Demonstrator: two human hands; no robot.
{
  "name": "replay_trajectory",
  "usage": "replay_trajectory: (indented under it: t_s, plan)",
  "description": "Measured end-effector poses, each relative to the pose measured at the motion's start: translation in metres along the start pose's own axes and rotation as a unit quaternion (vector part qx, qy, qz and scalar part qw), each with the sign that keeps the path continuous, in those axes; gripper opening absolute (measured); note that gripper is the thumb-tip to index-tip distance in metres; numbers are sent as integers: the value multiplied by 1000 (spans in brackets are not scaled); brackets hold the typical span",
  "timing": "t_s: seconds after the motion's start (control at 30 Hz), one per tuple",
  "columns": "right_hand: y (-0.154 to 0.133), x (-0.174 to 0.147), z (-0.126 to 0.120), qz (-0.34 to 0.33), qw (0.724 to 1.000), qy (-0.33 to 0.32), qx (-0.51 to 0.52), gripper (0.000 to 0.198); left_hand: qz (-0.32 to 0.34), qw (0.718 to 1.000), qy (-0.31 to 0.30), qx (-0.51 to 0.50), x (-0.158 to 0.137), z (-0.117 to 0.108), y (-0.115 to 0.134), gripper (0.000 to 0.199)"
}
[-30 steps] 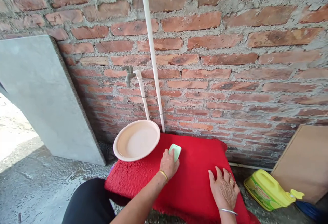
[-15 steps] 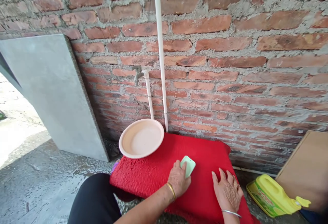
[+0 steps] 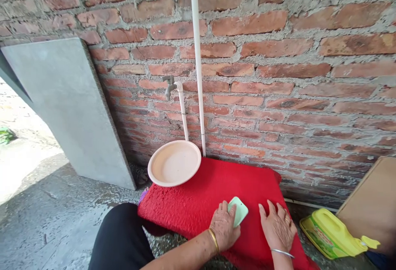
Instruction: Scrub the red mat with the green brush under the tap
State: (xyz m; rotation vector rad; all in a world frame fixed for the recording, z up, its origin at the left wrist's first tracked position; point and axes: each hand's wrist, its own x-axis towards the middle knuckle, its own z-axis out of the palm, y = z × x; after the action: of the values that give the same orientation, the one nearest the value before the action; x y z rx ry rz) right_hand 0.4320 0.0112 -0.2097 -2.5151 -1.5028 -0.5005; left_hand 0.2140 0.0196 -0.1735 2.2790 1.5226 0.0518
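Note:
My left hand [image 3: 223,228] is closed around a pale green scrubbing brush [image 3: 240,212] with a rounded back and a small hole at one end; its underside is hidden against the cloth. Beneath it lies a thick red cloth [image 3: 235,175], draped over a low support that it covers. To the right, my right hand [image 3: 277,225] rests on the same cloth, fingers spread and holding nothing. A pale pink basin [image 3: 175,163] stands on the cloth's far left corner, with no brush or cloth inside it.
A tap [image 3: 168,86] on a white pipe rises behind the basin, against a brick wall [image 3: 247,84]. A grey slab [image 3: 71,105] leans at left above wet concrete. At right are a yellow jug [image 3: 332,233] lying on its side and a cardboard sheet [image 3: 371,204].
My left hand and the brush have moved slightly to the right and nearer me across the cloth, closer to my right hand. The view has shifted a little.

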Motion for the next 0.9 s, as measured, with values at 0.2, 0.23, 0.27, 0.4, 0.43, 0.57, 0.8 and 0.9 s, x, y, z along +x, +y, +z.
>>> replay_trajectory:
  t_s: [0.2,0.23,0.27,0.4,0.43,0.57,0.8,0.9]
  plan:
    - [-2,-1,-1,2,1000,0,6,51,-100,989,97,52,-15,-22,-62,69]
    - [-3,-1,-1,3,1000,-1,5,51,-102,989,96,53,-16,-22,-62,68]
    - [-2,-1,-1,4,1000,-2,5,51,-102,990,87,51,-16,-20,-58,69]
    - [-1,0,-2,-1,1000,-5,5,51,-61,998,26,20,-18,-1,-13,78]
    - [0,0,-2,-2,1000,-4,4,50,-42,999,9,10,-19,4,-2,81]
    - [1,0,-3,-6,1000,4,8,48,6,1000,-18,-3,-25,9,0,86]
    - [-2,0,-8,-1,1000,-10,14,49,-83,984,142,74,-42,-8,-79,66]
    - [-2,1,-9,-2,1000,-16,12,50,-70,986,137,71,-47,5,-68,70]
